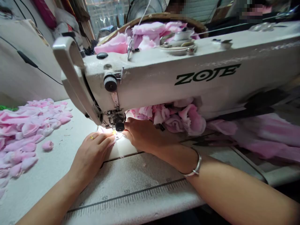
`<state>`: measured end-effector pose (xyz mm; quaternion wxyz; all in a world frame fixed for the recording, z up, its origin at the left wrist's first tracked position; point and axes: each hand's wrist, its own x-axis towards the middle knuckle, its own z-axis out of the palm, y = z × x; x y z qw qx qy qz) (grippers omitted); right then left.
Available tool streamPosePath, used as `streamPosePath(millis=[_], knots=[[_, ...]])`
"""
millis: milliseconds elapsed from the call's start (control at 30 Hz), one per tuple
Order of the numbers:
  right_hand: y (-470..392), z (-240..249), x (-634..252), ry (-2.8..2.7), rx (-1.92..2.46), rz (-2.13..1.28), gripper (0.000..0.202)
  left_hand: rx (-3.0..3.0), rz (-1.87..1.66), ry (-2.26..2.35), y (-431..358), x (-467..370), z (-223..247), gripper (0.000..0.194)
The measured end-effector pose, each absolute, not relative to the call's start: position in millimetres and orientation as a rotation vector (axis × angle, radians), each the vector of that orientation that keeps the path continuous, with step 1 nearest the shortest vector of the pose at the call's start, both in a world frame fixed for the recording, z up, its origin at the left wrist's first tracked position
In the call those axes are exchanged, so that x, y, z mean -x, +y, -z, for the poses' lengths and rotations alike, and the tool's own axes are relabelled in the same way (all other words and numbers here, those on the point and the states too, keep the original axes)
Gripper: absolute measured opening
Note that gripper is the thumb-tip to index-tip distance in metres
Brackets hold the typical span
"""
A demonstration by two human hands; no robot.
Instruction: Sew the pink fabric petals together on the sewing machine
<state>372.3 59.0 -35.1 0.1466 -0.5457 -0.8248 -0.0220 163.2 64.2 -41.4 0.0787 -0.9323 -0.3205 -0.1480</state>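
Note:
A white sewing machine [150, 78] marked ZOJE spans the view, its lamp lighting the needle area. My left hand [96, 150], a ring on one finger, lies left of the needle with its fingers together, pressing a small pale pink fabric piece [112, 141]. My right hand [140, 132], closed with fingertips bent down, is just right of the presser foot; whatever its fingertips hold is hidden. Pink fabric flowers [192, 120] bunch under the machine arm behind my right hand.
Many loose pink fabric petals [21, 131] cover the table's left side, with one single petal [47, 145] apart from them. Behind the machine stands a basket [194, 21] of pink cloth. More pink fabric [264, 134] lies at the right. A ruler strip [131, 195] follows the front edge.

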Motion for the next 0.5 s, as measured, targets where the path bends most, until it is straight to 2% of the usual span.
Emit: streamPosePath(millis=[500], knots=[[58.0, 36.9, -362.7, -2.374, 1.541, 0.165, 0.013, 2.807, 0.341, -1.033, 55.4, -166.3, 40.8, 0.028]])
